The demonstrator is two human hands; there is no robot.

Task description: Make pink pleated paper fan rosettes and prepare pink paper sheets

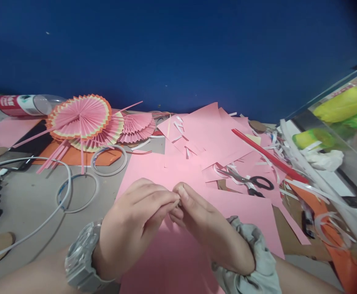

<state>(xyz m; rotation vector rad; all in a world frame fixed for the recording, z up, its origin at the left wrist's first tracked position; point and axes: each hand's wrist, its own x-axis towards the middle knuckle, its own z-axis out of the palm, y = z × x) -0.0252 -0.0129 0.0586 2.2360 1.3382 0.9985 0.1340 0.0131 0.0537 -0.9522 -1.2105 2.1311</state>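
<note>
My left hand [141, 220] and my right hand [198, 214] meet fingertip to fingertip over a large pink paper sheet [172, 265]. Both are closed in a pinch, thumbs and fingers pressed together. Whatever lies between the fingertips is too small and hidden to make out. Beyond the hands, more pink paper sheets [206, 126] overlap, with thin white strips on them. To the right of my right hand rest black-handled scissors [252, 181], partly over paper scraps.
Pleated pink paper fans [80, 118] on sticks stand at the back left, beside a plastic bottle [22, 105]. Rolls of tape [109, 160] and a white cable [52, 212] lie at left. At right are a red strip [267, 157], orange paper [325, 220] and scraps. A blue wall [166, 53] rises behind.
</note>
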